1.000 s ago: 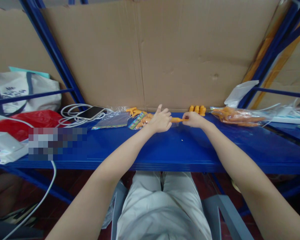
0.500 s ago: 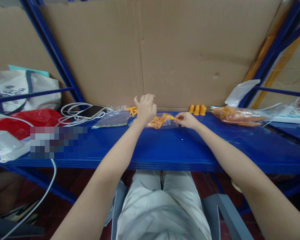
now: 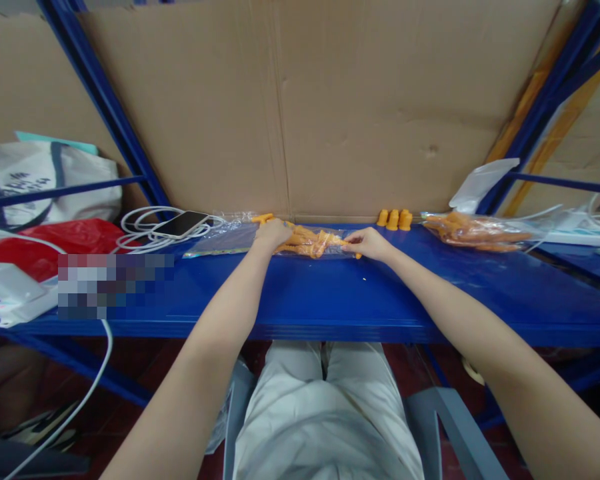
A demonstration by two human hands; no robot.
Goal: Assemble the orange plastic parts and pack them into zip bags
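A clear plastic bag with orange plastic pieces [image 3: 313, 243] lies on the blue shelf between my hands. My left hand [image 3: 273, 233] is down at the bag's left end, its fingers curled and mostly hidden behind its back; I cannot make out what is in them. An orange plastic piece [image 3: 263, 218] sticks out just behind that hand. At the right end, my right hand [image 3: 369, 243] pinches the bag between thumb and fingers. A small orange tip [image 3: 358, 256] shows just below these fingers.
Several small orange cylindrical pieces [image 3: 395, 219] stand by the cardboard. Another bag of orange parts [image 3: 473, 231] lies at right. On the left are a flat clear bag [image 3: 223, 238], a phone [image 3: 183, 224], a coiled white cable [image 3: 130, 217] and a white power strip [image 3: 20, 303].
My left hand has come down from above the bag to its left end, its fingers curling from spread. My right hand has shifted slightly left, and the bagged orange pieces now lie more spread out.
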